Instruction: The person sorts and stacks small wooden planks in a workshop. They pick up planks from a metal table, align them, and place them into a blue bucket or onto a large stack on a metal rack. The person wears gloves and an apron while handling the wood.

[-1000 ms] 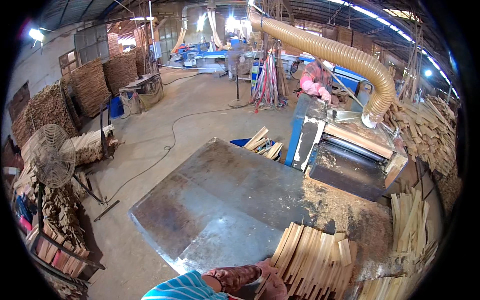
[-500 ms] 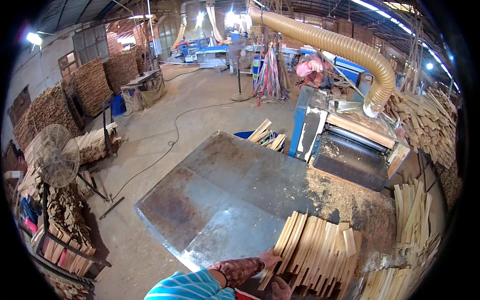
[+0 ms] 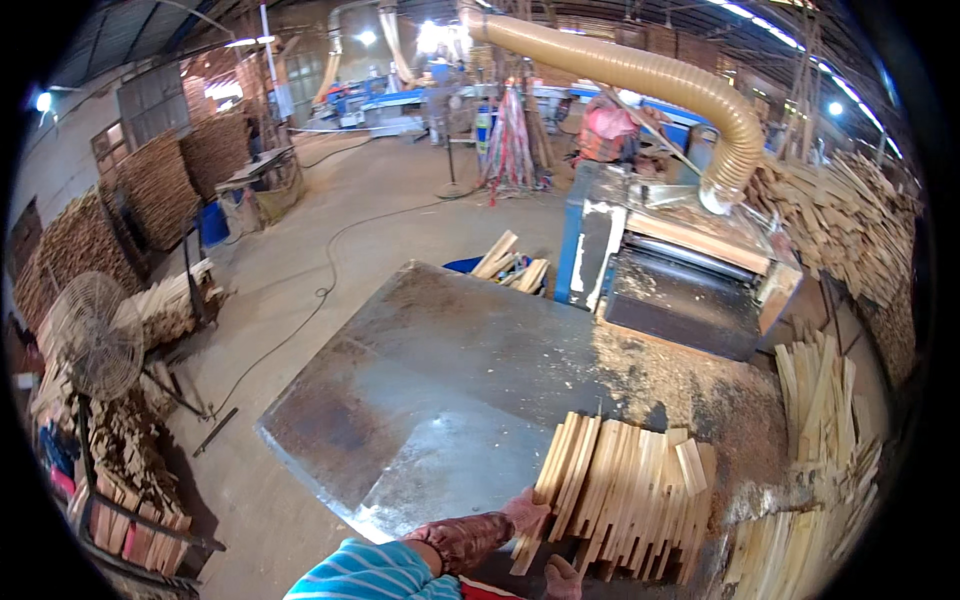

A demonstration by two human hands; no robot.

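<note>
Wooden strips (image 3: 630, 490) lie side by side in a flat row on the dark metal table (image 3: 420, 350), their near ends uneven. My left hand (image 3: 525, 511), gloved, is at the left edge of the row with its fingers closed on the outermost strips (image 3: 566, 460). A narrow gap parts these from the rest. My right hand (image 3: 562, 577), also gloved, is low beside the near ends of the strips; its fingers are mostly hidden. A short loose piece (image 3: 690, 467) lies across the top of the row at the right.
A planer (image 3: 685, 290) with a ribbed tan hose (image 3: 640, 67) stands beyond the table. Wood shavings (image 3: 670, 370) cover the table before it. More strips (image 3: 770, 555) lie at the right. A fan (image 3: 95, 335) stands at the left. Another person (image 3: 608, 130) is behind the planer.
The view has shifted slightly, so the machine and table appear farther left. My left hand stays at the left edge of the row; my right hand appears a little lower.
</note>
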